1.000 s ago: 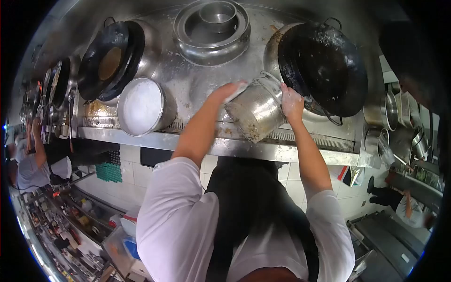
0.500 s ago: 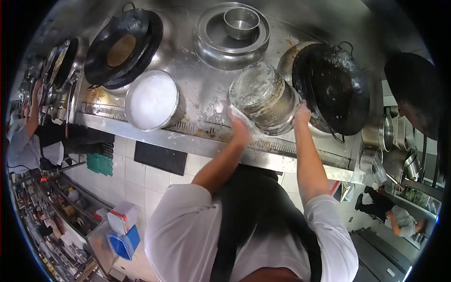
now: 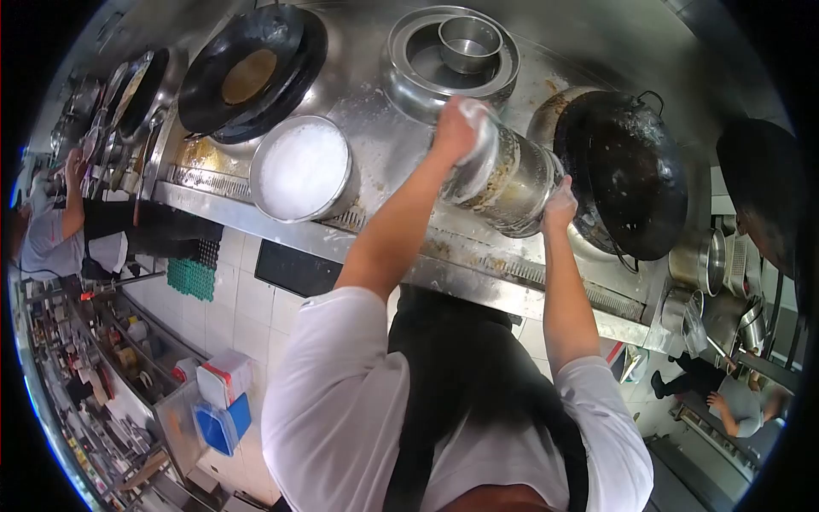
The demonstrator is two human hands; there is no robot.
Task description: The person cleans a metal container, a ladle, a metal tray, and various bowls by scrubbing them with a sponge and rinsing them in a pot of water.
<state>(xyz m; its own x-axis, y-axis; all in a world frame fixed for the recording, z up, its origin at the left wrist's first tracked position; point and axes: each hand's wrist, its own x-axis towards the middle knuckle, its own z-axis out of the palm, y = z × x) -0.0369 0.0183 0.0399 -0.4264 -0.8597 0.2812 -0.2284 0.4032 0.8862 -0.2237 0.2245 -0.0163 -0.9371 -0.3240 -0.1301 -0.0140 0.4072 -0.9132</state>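
Head; metal pot (image 3: 518, 177) near counter edge (image 3: 478, 283)

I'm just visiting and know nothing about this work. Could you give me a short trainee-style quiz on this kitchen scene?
1. Which hand holds the white cloth at the pot?
2. True or false: the pot stands upright, mouth facing up.
3. Where does the small bowl sit?
A) On the floor
B) In the wok on the right
C) Within the metal ring beyond the pot

Key:
1. The left hand.
2. False; it is tipped over.
3. C
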